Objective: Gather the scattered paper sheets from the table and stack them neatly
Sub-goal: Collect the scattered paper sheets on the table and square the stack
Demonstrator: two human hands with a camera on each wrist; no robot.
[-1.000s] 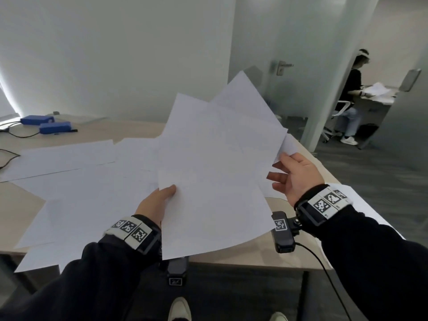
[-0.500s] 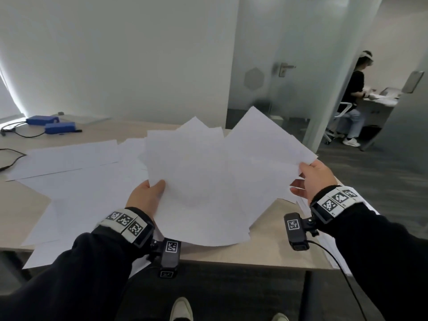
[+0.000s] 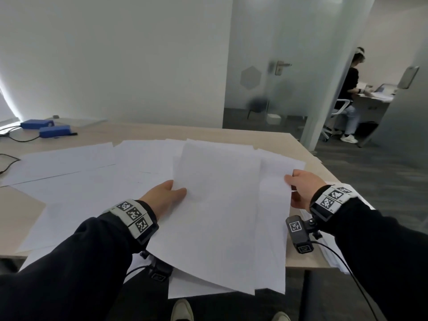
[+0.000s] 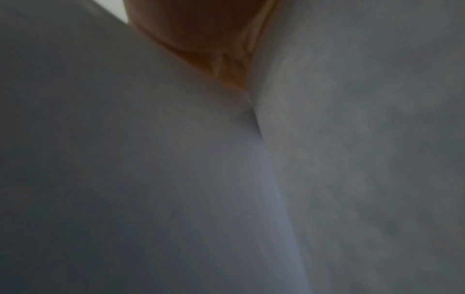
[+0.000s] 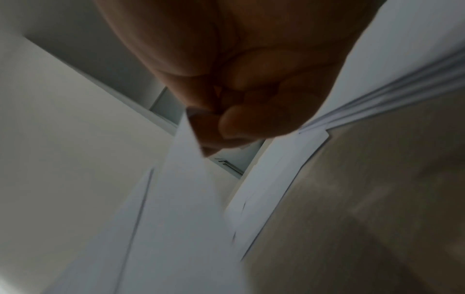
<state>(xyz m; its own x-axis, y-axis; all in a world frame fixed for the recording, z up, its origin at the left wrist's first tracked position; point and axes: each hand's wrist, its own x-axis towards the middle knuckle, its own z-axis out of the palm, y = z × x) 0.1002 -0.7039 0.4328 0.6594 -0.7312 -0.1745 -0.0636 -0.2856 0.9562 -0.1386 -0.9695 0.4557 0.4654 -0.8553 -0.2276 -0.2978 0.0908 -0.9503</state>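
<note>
I hold a loose bundle of white paper sheets (image 3: 220, 205) between both hands, low over the wooden table (image 3: 231, 133). Its near end hangs past the front edge. My left hand (image 3: 178, 188) grips the bundle's left edge, thumb on top and fingers hidden beneath. My right hand (image 3: 291, 181) pinches the right edge. In the right wrist view its curled fingers (image 5: 226, 123) clamp a sheet (image 5: 176, 199) above the table (image 5: 365, 199). Paper (image 4: 151, 179) fills the left wrist view below the palm (image 4: 196, 29). More loose sheets (image 3: 69, 163) lie spread over the table's left half.
Two blue boxes (image 3: 54, 131) with black cables (image 3: 9, 161) sit at the far left. Other sheets (image 3: 331, 258) stick out past the table's right edge under my right arm. Beyond the glass partition (image 3: 266, 77), a person (image 3: 349, 89) sits at a desk.
The bundle came down from a raised, fanned spread to lie low over the table, its sheets drawn closer together. Both hands dropped and moved forward with it.
</note>
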